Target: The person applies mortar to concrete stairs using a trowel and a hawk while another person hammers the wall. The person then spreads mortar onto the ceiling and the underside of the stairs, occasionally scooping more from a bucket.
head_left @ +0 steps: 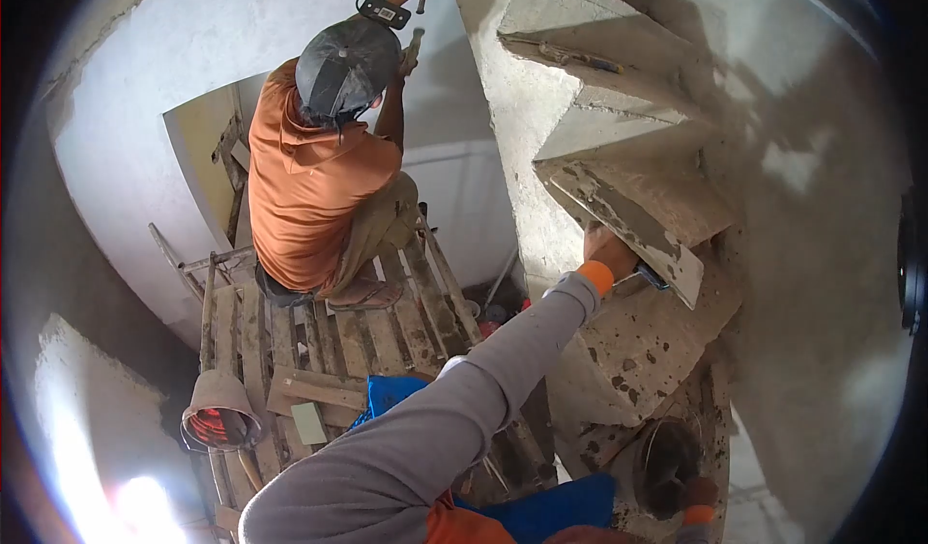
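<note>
Left hand [609, 250] is gripping the trowel [628, 230], fingers curled round its handle, blade flat against the stair underside [667, 191] just above the fingers so the mortar sticks. Right hand [698, 494] is resting at the mortar pan [667, 462] rim; cannot tell its finger state.

At eleven o'clock a co-worker [309, 186] in an orange shirt and dark cap [343, 66] crouches on a rough wooden plank platform [387, 336] that runs down toward seven o'clock, where a bell-shaped pail [220, 411] with a red inside sits at its edge, a pale plastered wall [145, 90] curving behind.
</note>
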Demonstrator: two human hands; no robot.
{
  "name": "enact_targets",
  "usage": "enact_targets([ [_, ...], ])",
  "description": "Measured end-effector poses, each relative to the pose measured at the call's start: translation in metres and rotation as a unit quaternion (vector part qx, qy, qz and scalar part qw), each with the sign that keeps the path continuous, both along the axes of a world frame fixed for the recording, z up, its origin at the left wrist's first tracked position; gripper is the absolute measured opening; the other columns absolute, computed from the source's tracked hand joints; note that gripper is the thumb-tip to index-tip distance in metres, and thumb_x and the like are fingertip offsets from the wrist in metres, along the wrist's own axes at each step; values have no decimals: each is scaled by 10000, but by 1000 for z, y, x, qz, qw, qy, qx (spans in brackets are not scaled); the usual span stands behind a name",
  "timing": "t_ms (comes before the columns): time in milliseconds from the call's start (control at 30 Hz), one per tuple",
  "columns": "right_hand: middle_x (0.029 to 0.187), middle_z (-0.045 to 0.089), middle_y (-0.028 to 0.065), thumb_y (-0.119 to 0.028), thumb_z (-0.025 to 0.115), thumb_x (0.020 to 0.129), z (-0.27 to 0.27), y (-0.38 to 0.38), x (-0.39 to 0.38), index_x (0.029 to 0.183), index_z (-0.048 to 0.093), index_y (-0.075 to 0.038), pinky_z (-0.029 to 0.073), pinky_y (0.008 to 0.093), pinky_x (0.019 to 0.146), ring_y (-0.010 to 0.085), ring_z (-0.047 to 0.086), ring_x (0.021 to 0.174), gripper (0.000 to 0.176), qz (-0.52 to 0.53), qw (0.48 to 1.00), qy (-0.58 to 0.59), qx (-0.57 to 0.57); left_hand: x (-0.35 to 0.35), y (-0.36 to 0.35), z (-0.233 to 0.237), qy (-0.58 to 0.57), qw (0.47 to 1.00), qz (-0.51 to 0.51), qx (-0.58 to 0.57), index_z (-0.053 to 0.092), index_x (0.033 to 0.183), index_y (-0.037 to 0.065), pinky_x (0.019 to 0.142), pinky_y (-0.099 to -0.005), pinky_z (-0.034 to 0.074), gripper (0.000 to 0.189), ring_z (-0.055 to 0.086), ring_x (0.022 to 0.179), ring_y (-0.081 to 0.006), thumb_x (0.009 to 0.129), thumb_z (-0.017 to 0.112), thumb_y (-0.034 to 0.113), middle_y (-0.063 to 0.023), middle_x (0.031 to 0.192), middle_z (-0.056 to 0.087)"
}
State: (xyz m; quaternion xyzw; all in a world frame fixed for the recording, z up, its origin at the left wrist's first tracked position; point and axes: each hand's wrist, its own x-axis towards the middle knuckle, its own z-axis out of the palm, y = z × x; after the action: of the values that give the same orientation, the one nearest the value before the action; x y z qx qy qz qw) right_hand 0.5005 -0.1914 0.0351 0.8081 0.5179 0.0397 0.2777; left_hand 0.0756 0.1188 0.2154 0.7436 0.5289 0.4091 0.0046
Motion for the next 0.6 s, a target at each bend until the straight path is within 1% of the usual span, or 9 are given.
enact_targets([
  [33, 872, 648, 109, -342, 714, 659, 0, 0, -1, 827, 668, -108, 528, 382, 729, 280, 647, 847, 291, -2, 1000, -5, -8, 0, 0, 0, 11, 1000, 8, 2, 547, 1217, 191, 1007, -452, 270, 413, 411, 1211, -272, 831, 496, 328, -59, 1308, 483],
  [133, 897, 649, 110, -346, 714, 670, -12, -3, 9, 825, 666, -105, 530, 391, 727, 287, 648, 845, 290, 5, 1000, -10, 29, 0, 0, 2, 12, 999, -4, -31, 543, 1223, 190, 1009, -448, 270, 416, 399, 1222, -263, 833, 497, 325, -55, 1318, 474],
  [233, 882, 653, 108, -347, 711, 677, -24, -4, 20, 807, 669, -106, 534, 391, 722, 282, 652, 836, 278, 8, 998, -25, 48, -1, -1, 3, 5, 1000, -6, -18, 543, 1224, 185, 1010, -447, 269, 414, 399, 1221, -264, 837, 494, 323, -53, 1316, 476],
  [300, 886, 656, 109, -339, 703, 680, -27, -1, 27, 809, 670, -107, 537, 384, 714, 275, 652, 838, 267, 0, 1000, -9, 26, -1, 2, 1, 1, 1000, -14, -21, 545, 1222, 186, 1010, -447, 269, 409, 398, 1222, -264, 840, 490, 324, -51, 1316, 476],
  [367, 887, 660, 109, -319, 691, 689, -22, -2, 23, 809, 672, -108, 539, 376, 706, 270, 652, 839, 244, 2, 1000, 2, 9, -2, 1, 2, 5, 1000, -14, -24, 542, 1224, 186, 1012, -447, 269, 411, 397, 1222, -264, 844, 482, 331, -50, 1318, 474],
  [433, 888, 664, 108, -290, 673, 702, 3, -5, 0, 808, 672, -109, 541, 368, 699, 267, 652, 840, 210, 12, 1000, 10, -3, -3, -3, 6, 18, 999, -8, -26, 534, 1232, 186, 1017, -449, 269, 419, 396, 1222, -266, 849, 470, 344, -50, 1323, 470],
  [533, 886, 667, 119, -282, 631, 731, 31, -4, -24, 809, 674, -107, 535, 390, 690, 283, 653, 810, 196, -13, 999, 6, -48, 8, 22, -17, 8, 1000, -20, 12, 506, 1260, 182, 1031, -468, 256, 457, 385, 1235, -273, 850, 455, 377, -45, 1337, 456],
  [567, 880, 665, 124, -297, 618, 743, 11, -2, -9, 809, 675, -104, 530, 398, 695, 291, 651, 810, 212, -19, 999, -26, -16, 7, 25, -20, 20, 998, 16, 51, 497, 1268, 180, 1034, -478, 250, 470, 384, 1238, -273, 849, 451, 388, -41, 1343, 450],
  [600, 875, 663, 128, -312, 604, 755, -19, -1, 14, 810, 675, -101, 525, 406, 699, 298, 648, 811, 229, -27, 998, -58, 14, 8, 28, -23, 33, 994, 49, 87, 488, 1277, 179, 1037, -488, 243, 484, 383, 1240, -273, 849, 448, 400, -38, 1349, 445],
])
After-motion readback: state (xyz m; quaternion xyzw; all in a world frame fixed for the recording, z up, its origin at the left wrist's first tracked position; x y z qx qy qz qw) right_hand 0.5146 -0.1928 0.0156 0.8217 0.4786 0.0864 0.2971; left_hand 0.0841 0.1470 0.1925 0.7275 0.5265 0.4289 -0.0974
